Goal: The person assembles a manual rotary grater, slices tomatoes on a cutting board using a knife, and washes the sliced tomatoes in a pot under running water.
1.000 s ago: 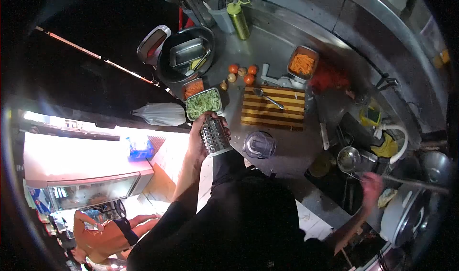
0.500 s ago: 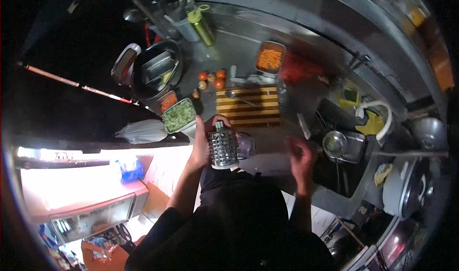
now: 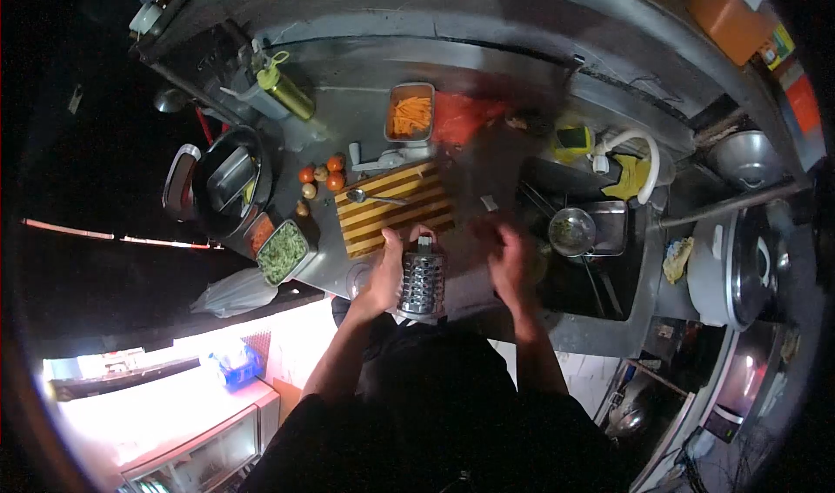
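My left hand (image 3: 381,277) is closed around a metal drum grater (image 3: 422,286), held upright at the counter's front edge. The thumb lies along its left side, and some fingers are hidden behind it. My right hand (image 3: 507,262) is blurred over the counter beside the sink. Just beyond it shows the pale end of a flat, blade-like thing (image 3: 489,203), whose rest is covered by the hand. A striped wooden cutting board (image 3: 365,228) carries a metal spoon (image 3: 378,199). Behind it lies a white plastic part with a handle (image 3: 391,157).
Orange strips fill a container (image 3: 409,114) at the back. Tomatoes (image 3: 335,180) and small onions lie left of the board, near shredded green vegetable (image 3: 283,254) in a tray. A strainer (image 3: 571,232) sits in the sink to the right. A green bottle (image 3: 285,93) stands back left.
The view has swung, so the counter appears further left. The grater remains in my left hand. My right hand has moved over the blade-like thing on the counter, covering part of it.
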`<state>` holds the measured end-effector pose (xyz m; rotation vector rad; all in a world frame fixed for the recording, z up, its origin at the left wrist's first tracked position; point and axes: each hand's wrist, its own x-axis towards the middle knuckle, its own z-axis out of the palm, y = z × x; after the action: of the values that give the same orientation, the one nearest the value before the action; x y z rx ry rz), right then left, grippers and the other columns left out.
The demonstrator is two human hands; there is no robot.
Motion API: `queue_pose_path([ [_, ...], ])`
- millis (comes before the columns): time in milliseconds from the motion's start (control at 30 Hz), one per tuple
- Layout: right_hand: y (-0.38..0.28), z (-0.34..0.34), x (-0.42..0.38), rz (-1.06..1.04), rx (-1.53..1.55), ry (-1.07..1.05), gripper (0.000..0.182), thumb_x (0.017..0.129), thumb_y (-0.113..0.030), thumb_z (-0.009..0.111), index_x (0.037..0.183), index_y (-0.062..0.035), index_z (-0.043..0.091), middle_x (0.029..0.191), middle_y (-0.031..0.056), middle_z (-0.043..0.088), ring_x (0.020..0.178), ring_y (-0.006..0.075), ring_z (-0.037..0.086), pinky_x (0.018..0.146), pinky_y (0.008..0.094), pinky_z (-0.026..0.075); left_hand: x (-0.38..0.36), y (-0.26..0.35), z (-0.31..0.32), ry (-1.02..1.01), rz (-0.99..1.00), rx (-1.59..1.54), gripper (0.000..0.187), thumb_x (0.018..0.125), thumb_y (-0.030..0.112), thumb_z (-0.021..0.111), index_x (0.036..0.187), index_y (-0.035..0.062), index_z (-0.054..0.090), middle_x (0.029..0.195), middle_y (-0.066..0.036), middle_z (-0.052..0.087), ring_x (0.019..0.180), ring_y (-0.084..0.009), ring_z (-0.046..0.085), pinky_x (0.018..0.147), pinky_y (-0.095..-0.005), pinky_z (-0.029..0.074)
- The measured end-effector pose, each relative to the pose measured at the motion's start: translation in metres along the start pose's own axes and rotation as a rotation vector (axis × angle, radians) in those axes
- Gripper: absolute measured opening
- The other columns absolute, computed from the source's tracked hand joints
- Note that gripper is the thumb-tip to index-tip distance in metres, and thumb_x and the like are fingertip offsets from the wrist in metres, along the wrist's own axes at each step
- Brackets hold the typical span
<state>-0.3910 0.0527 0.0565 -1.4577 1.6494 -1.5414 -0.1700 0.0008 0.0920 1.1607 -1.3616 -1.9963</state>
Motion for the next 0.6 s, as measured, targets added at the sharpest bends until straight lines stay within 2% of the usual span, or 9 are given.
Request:
queue_pose_path([
  [100,-0.039,-0.065,0.015,0.542,0.217,-0.119,0.019,0.101,-0.022,0.067,0.108,-0.0051,0.069,0.086,0.0012,0.068,0.075,0.0074,0.062,0.065,0.0234,0.048,0.007,0.009,0.012,0.01,-0.083,0.038,0.092,0.099,0.077,0.005,0.119,0.0055,0.059,0.097,-0.007,0.063,0.087,-0.0149,0.06,0.081,-0.0312,0.048],
  [167,-0.038,-0.107,0.016,0.516,0.41,-0.098,0.014,0.099,-0.017,0.068,0.102,-0.0038,0.067,0.077,0.0018,0.062,0.063,0.0054,0.054,0.054,0.0211,0.041,0.015,0.01,0.015,-0.003,-0.081,0.129,0.092,0.099,0.076,0.006,0.121,0.0045,0.059,0.1,-0.008,0.063,0.09,-0.0166,0.06,0.083,-0.0325,0.048],
  [200,-0.031,-0.137,0.017,0.544,0.475,-0.145,0.007,0.097,-0.009,0.068,0.101,-0.0026,0.067,0.075,0.0015,0.062,0.06,0.0065,0.053,0.052,0.0216,0.039,0.019,0.01,0.016,-0.009,-0.078,0.174,0.093,0.099,0.076,0.006,0.122,0.0039,0.059,0.102,-0.008,0.063,0.091,-0.0175,0.06,0.084,-0.0331,0.048],
  [233,0.003,-0.166,0.004,0.473,0.531,-0.135,0.007,0.096,-0.008,0.066,0.1,-0.002,0.066,0.078,0.0036,0.062,0.061,0.0079,0.053,0.053,0.0228,0.044,0.025,0.007,0.017,-0.009,-0.07,0.166,0.092,0.1,0.075,0.007,0.123,0.0033,0.059,0.106,-0.01,0.063,0.095,-0.0192,0.06,0.088,-0.0338,0.047],
  [300,0.109,-0.177,-0.014,0.268,0.6,-0.11,0.02,0.1,-0.019,0.063,0.109,-0.0013,0.068,0.095,0.01,0.069,0.075,0.0141,0.064,0.068,0.0268,0.055,0.035,-0.003,0.018,-0.024,-0.066,0.164,0.089,0.102,0.074,0.011,0.125,0.0021,0.059,0.113,-0.013,0.063,0.104,-0.0225,0.06,0.097,-0.0352,0.045],
  [333,0.117,-0.167,0.002,0.278,0.169,-0.038,0.025,0.103,-0.023,0.06,0.112,-0.0014,0.068,0.101,0.0119,0.071,0.082,0.0164,0.068,0.075,0.0281,0.057,0.037,0.003,0.023,-0.022,-0.07,0.218,0.088,0.103,0.073,0.013,0.127,0.0012,0.059,0.117,-0.015,0.062,0.11,-0.0239,0.058,0.101,-0.0359,0.043],
  [433,0.088,-0.164,-0.004,0.683,0.021,-0.094,0.026,0.103,-0.018,0.061,0.121,-0.001,0.068,0.109,0.0121,0.072,0.096,0.0192,0.071,0.085,0.029,0.057,0.039,0.029,0.041,0.034,-0.067,0.34,0.082,0.106,0.067,0.025,0.134,-0.0026,0.057,0.135,-0.02,0.057,0.131,-0.0298,0.05,0.116,-0.0394,0.033],
  [533,0.041,-0.107,-0.001,0.344,0.011,0.043,0.03,0.099,-0.008,0.067,0.128,-0.0009,0.064,0.112,0.0115,0.073,0.102,0.0174,0.071,0.089,0.0311,0.057,0.043,0.037,0.057,0.077,-0.157,0.436,0.089,0.101,0.076,0.025,0.141,0.0027,0.055,0.127,-0.015,0.059,0.127,-0.0261,0.05,0.111,-0.0399,0.037],
  [600,0.005,-0.071,0.007,0.334,0.452,-0.055,0.035,0.094,-0.007,0.074,0.127,-0.0009,0.066,0.112,0.0096,0.074,0.103,0.0149,0.07,0.088,0.0302,0.057,0.055,0.015,0.057,-0.026,-0.107,0.341,0.082,0.102,0.072,0.031,0.142,0.0036,0.056,0.123,-0.016,0.062,0.118,-0.0254,0.056,0.106,-0.0408,0.042],
])
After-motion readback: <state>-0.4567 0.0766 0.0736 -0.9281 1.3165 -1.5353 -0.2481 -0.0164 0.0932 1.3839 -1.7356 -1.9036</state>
